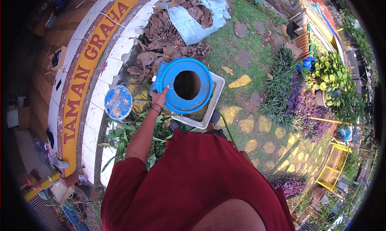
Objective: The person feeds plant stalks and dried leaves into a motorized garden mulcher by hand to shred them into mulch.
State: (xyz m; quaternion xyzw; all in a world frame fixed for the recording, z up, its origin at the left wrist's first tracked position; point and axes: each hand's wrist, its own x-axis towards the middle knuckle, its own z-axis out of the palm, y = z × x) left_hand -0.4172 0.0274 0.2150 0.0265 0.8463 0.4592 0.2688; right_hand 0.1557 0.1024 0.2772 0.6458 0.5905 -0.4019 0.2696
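Note:
My left hand [159, 97] is at the left edge of a round blue drum [167, 72], its fingers curled on the rim. A dark round opening [187, 85] lies in the middle of the drum's top. Under the drum, a white rectangular tray [217, 95] sticks out on the right and near sides. A thin green stick or hose [229, 130] runs from near the tray toward the right side of my red shirt. At its near end a small brown patch may be part of my right hand; its fingers are hidden.
Dry brown leaves [161, 34] are heaped beyond the drum, by a pale blue sack [187, 26] holding more leaves. A blue-topped round stool [118, 102] stands left, near a white-tiled ledge [91, 122]. Yellow stepping stones [246, 125] and plants [277, 92] lie right.

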